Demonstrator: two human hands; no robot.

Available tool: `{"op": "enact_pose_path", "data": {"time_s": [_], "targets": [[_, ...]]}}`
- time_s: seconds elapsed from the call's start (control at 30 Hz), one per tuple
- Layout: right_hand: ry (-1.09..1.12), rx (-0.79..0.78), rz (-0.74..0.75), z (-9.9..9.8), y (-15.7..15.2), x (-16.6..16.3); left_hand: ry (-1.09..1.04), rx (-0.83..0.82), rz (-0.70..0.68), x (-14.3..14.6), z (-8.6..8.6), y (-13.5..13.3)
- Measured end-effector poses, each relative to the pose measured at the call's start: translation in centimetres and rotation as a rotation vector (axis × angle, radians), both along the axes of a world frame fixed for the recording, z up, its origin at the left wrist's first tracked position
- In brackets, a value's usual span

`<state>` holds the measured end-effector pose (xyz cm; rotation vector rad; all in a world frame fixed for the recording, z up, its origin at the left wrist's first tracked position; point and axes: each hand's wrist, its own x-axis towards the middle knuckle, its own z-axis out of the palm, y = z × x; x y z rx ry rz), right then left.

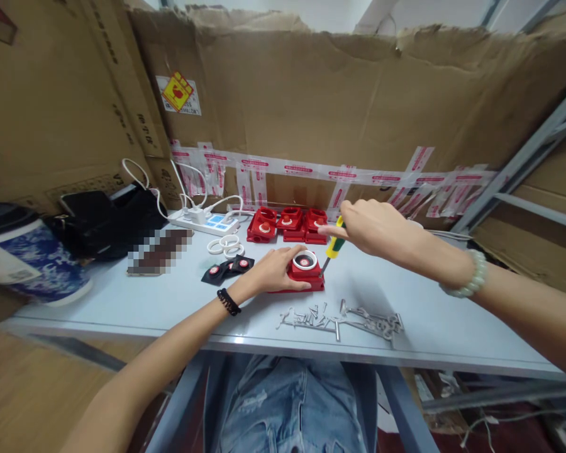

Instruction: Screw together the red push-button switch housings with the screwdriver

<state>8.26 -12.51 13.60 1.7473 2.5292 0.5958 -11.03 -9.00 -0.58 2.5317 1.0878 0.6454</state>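
Note:
My left hand (283, 270) is wrapped round the left side of a red plastic housing (306, 281) on the table. A white ring (305, 253) with a dark centre sits on top of this housing. In my right hand (365, 226) is a screwdriver (334, 243) with a yellow and green handle, held tilted. Its shaft runs down to the right end of the housing; whether a screw is under the tip is too small to tell. My right index finger points out to the left past the handle.
Behind are several red housings (290, 220). White rings (225, 244) and black pieces with red-and-white centres (229, 269) lie left. Loose screws and metal parts (344, 319) lie near the front edge. A power strip (205, 221), phone (163, 251) and cup (33, 264) stand farther left; cardboard (311, 113) backs the table.

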Motion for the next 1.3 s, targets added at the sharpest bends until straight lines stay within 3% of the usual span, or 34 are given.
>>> {"op": "enact_pose_path", "data": {"time_s": [0.2, 0.27, 0.4, 0.47, 0.63, 0.7, 0.83, 0.9, 1.03, 1.1, 1.23, 1.3], "targets": [[0.030, -0.312, 0.360, 1.6, -0.7, -0.7, 0.020, 0.008, -0.009, 0.2, 0.0, 0.0], [0.021, -0.319, 0.323, 1.7, -1.0, -0.8, 0.014, 0.007, -0.010, 0.2, 0.0, 0.1], [-0.015, -0.125, 0.098, 0.9, -0.8, -0.9, 0.012, 0.014, -0.007, 0.3, 0.0, 0.0], [0.007, -0.111, 0.128, 0.7, -0.4, -0.7, 0.014, 0.011, -0.005, 0.3, 0.1, -0.1], [0.094, -0.352, 0.341, 1.4, -0.6, -0.4, 0.024, -0.003, -0.001, 0.3, 0.1, -0.2], [0.082, -0.315, 0.276, 1.4, -0.8, -0.6, 0.022, -0.001, -0.002, 0.3, 0.0, -0.1], [0.033, -0.097, 0.093, 0.6, -0.4, -0.7, 0.024, 0.002, 0.007, 0.2, 0.0, 0.0], [0.072, -0.112, 0.157, 0.4, 0.0, -0.5, 0.030, 0.001, 0.004, 0.1, 0.0, 0.0], [0.198, -0.285, 0.361, 0.7, -0.2, -0.3, 0.036, 0.006, 0.000, 0.1, 0.1, -0.1], [0.179, -0.300, 0.315, 0.7, -0.4, -0.3, 0.040, -0.001, 0.006, 0.1, 0.2, -0.1], [0.078, -0.093, 0.072, 0.5, -0.5, -0.5, 0.035, -0.010, 0.008, 0.2, 0.2, -0.1], [0.082, -0.103, 0.093, 0.6, -0.5, -0.4, 0.038, -0.010, 0.005, 0.2, 0.2, -0.1]]}}
